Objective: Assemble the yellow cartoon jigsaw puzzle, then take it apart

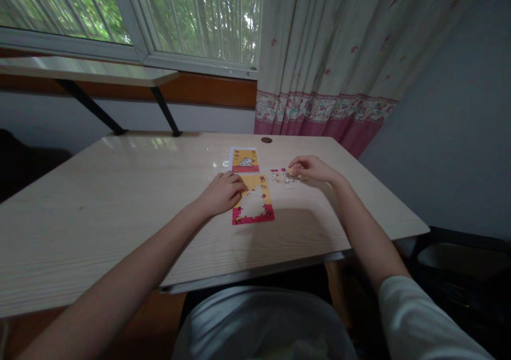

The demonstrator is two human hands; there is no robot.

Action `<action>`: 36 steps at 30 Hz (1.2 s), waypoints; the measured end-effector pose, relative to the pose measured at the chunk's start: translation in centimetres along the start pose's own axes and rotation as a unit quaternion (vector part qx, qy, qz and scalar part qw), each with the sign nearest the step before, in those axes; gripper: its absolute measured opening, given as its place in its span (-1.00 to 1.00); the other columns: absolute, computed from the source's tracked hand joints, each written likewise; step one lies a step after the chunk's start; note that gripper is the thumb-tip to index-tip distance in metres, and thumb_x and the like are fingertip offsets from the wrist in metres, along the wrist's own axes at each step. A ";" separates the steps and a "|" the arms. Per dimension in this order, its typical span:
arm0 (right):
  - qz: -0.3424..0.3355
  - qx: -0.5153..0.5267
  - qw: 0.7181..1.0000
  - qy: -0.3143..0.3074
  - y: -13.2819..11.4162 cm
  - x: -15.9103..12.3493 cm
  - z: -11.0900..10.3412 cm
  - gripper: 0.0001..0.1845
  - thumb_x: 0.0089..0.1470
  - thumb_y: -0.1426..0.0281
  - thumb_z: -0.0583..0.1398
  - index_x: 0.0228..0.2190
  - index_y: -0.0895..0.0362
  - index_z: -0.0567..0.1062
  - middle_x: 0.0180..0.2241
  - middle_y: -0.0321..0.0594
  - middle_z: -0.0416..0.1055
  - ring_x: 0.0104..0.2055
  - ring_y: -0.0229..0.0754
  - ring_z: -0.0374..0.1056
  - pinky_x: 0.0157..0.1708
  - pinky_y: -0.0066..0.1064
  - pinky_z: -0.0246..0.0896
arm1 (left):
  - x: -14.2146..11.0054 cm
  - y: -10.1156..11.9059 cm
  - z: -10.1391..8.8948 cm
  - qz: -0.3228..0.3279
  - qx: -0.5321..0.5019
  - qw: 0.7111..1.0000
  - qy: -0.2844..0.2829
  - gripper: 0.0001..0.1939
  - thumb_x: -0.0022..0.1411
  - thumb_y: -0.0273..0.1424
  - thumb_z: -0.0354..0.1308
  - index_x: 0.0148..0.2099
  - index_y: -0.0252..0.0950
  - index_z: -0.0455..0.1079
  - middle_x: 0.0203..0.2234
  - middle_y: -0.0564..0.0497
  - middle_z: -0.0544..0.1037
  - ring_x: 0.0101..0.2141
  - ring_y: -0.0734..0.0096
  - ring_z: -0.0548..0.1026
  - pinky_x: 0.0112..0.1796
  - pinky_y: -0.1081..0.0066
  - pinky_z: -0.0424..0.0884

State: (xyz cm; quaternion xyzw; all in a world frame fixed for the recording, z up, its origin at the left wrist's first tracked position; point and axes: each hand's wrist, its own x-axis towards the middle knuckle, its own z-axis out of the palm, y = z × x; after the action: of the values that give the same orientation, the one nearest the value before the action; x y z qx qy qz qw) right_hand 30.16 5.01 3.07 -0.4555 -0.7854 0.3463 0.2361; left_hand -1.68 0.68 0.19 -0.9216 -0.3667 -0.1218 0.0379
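Note:
A jigsaw puzzle (267, 214) with a yellow and pinkish-red border lies on the desk, a pale gap in its middle. My left hand (225, 192) rests on its left edge, fingers laid down and slightly bent, holding nothing visible. To the puzzle's upper right is a small group of loose puzzle pieces (275, 178), white, pink and yellow. Over their right side is my right hand (313, 168), its thumb and fingertips pinched at a yellowish piece, partly hidden. Just beyond the puzzle lies a picture card (245, 157) showing a white spotted animal on yellow and red.
The light wooden desk (120, 205) has a round cable hole (266, 140) near its back edge. A raised shelf (99, 72) on dark brackets stands at the back left. Behind are a window (199, 24) and a curtain (319, 56). A dark chair (459, 264) is at right.

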 end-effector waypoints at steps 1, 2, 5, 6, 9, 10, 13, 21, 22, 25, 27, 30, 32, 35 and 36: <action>-0.010 0.024 1.000 0.001 -0.4 0.3 0.8 -0.69 -0.06 0.29 0.21 -0.28 0.23 0.46 -0.49 -0.25 0.41 -0.48 -0.33 0.28 -0.48 -0.51 0.14 | 0.0 0.0 0.0 -0.001 0.000 1.000 0.004 -0.72 0.18 -0.45 -0.04 -0.15 -0.26 0.46 -0.23 -0.10 0.47 -0.17 0.17 0.36 -0.19 0.19 0.26; -0.017 0.045 0.999 0.002 -0.7 0.5 1.6 -0.71 -0.07 0.30 0.22 -0.30 0.23 0.46 -0.49 -0.25 0.41 -0.48 -0.33 0.28 -0.48 -0.51 0.14 | 0.0 0.0 -0.1 -0.002 0.000 1.000 0.010 -0.73 0.18 -0.45 -0.04 -0.15 -0.27 0.47 -0.23 -0.10 0.47 -0.18 0.17 0.36 -0.19 0.19 0.27; -0.031 0.108 0.994 0.006 -1.5 1.0 3.8 -0.74 -0.09 0.32 0.23 -0.33 0.23 0.45 -0.52 -0.28 0.40 -0.50 -0.35 0.28 -0.48 -0.51 0.13 | 0.0 0.1 -0.2 -0.003 -0.003 1.000 0.028 -0.73 0.18 -0.44 -0.03 -0.16 -0.27 0.47 -0.25 -0.10 0.48 -0.19 0.18 0.37 -0.20 0.20 0.28; -0.034 0.125 0.992 0.008 -1.7 1.1 4.5 -0.74 -0.10 0.33 0.24 -0.34 0.23 0.45 -0.52 -0.29 0.40 -0.50 -0.35 0.28 -0.48 -0.51 0.13 | 0.0 0.2 -0.2 -0.003 -0.006 0.999 0.034 -0.73 0.18 -0.44 -0.03 -0.15 -0.27 0.47 -0.25 -0.10 0.48 -0.19 0.19 0.37 -0.20 0.21 0.28; -0.034 0.159 0.987 0.007 -2.2 1.4 6.2 -0.73 -0.12 0.34 0.26 -0.35 0.24 0.45 -0.54 -0.32 0.39 -0.50 -0.36 0.28 -0.48 -0.52 0.12 | 0.1 0.5 0.0 -0.005 -0.029 0.998 0.058 -0.74 0.19 -0.44 -0.02 -0.15 -0.28 0.46 -0.28 -0.09 0.49 -0.21 0.20 0.37 -0.21 0.22 0.29; -0.034 0.167 0.985 0.004 -2.4 1.5 6.7 -0.73 -0.13 0.34 0.27 -0.35 0.24 0.45 -0.55 -0.33 0.39 -0.50 -0.36 0.28 -0.47 -0.51 0.12 | 0.2 0.6 0.0 -0.008 -0.040 0.997 0.073 -0.75 0.20 -0.43 -0.01 -0.15 -0.29 0.46 -0.29 -0.09 0.49 -0.21 0.21 0.37 -0.20 0.23 0.29; -0.038 0.190 0.981 0.009 -3.0 1.6 7.9 -0.73 -0.14 0.34 0.28 -0.35 0.24 0.46 -0.56 -0.33 0.40 -0.49 -0.35 0.31 -0.44 -0.51 0.15 | 0.3 1.0 0.2 -0.014 -0.069 0.990 0.123 -0.75 0.23 -0.34 0.02 -0.13 -0.33 0.43 -0.28 -0.11 0.49 -0.21 0.23 0.38 -0.19 0.24 0.30; -0.037 0.222 0.973 0.043 -3.7 1.9 10.0 -0.72 -0.16 0.30 0.29 -0.37 0.21 0.46 -0.57 -0.34 0.40 -0.52 -0.37 0.29 -0.46 -0.51 0.18 | 0.7 1.7 0.1 0.006 -0.080 0.978 0.193 -0.78 0.22 -0.27 0.08 -0.18 -0.31 0.41 -0.34 -0.08 0.49 -0.27 0.27 0.38 -0.24 0.28 0.30; -0.038 0.221 0.973 0.044 -3.7 2.0 10.1 -0.72 -0.16 0.30 0.29 -0.38 0.20 0.46 -0.57 -0.34 0.41 -0.52 -0.36 0.29 -0.46 -0.51 0.18 | 0.7 1.7 0.1 0.006 -0.079 0.977 0.197 -0.78 0.23 -0.28 0.08 -0.19 -0.31 0.41 -0.34 -0.08 0.49 -0.28 0.27 0.37 -0.24 0.28 0.30; -0.045 0.216 0.974 0.048 -3.7 2.0 10.4 -0.72 -0.14 0.28 0.29 -0.37 0.20 0.46 -0.56 -0.32 0.42 -0.51 -0.35 0.30 -0.46 -0.50 0.20 | 0.6 1.7 0.1 0.007 -0.069 0.976 0.207 -0.78 0.24 -0.29 0.06 -0.20 -0.32 0.41 -0.36 -0.08 0.49 -0.29 0.27 0.37 -0.25 0.28 0.29; -0.057 0.206 0.976 0.049 -3.8 1.9 10.4 -0.70 -0.13 0.28 0.29 -0.34 0.21 0.47 -0.51 -0.28 0.45 -0.48 -0.34 0.33 -0.44 -0.49 0.22 | 0.6 1.6 0.1 0.006 -0.064 0.975 0.213 -0.78 0.24 -0.29 0.06 -0.20 -0.33 0.41 -0.35 -0.09 0.49 -0.29 0.27 0.37 -0.25 0.28 0.29; -0.085 0.145 0.983 0.078 -4.0 1.6 10.1 -0.70 -0.11 0.31 0.28 -0.30 0.21 0.50 -0.45 -0.24 0.47 -0.44 -0.33 0.34 -0.41 -0.49 0.22 | 0.6 1.5 0.1 0.002 -0.066 0.974 0.219 -0.79 0.23 -0.30 0.07 -0.19 -0.32 0.42 -0.34 -0.10 0.48 -0.28 0.26 0.37 -0.25 0.26 0.29; -0.103 0.070 0.987 0.104 -4.2 1.3 9.8 -0.73 -0.07 0.32 0.26 -0.30 0.21 0.52 -0.44 -0.23 0.48 -0.43 -0.33 0.33 -0.41 -0.50 0.20 | 0.6 1.4 0.2 0.001 -0.071 0.974 0.215 -0.79 0.22 -0.31 0.07 -0.19 -0.31 0.43 -0.35 -0.09 0.48 -0.28 0.26 0.37 -0.25 0.26 0.30; -0.126 -0.032 0.984 0.120 -4.4 1.1 9.5 -0.77 -0.02 0.32 0.23 -0.30 0.19 0.54 -0.43 -0.23 0.49 -0.42 -0.32 0.33 -0.39 -0.49 0.18 | 0.7 1.3 0.3 0.003 -0.078 0.974 0.211 -0.80 0.22 -0.31 0.07 -0.20 -0.31 0.43 -0.37 -0.09 0.48 -0.28 0.26 0.37 -0.25 0.26 0.30; -0.135 -0.054 0.982 0.121 -4.5 1.0 9.4 -0.76 -0.01 0.32 0.22 -0.29 0.18 0.54 -0.42 -0.22 0.50 -0.41 -0.32 0.33 -0.38 -0.49 0.17 | 0.7 1.3 0.3 0.004 -0.079 0.974 0.210 -0.80 0.22 -0.31 0.07 -0.21 -0.31 0.43 -0.37 -0.09 0.48 -0.28 0.26 0.36 -0.26 0.26 0.30</action>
State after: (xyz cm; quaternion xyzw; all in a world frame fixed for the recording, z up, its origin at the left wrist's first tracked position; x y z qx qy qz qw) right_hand 20.77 1.30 0.43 -0.3963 -0.8229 0.2108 0.3484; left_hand -0.24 0.26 0.11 -0.8767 -0.3363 -0.3413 0.0420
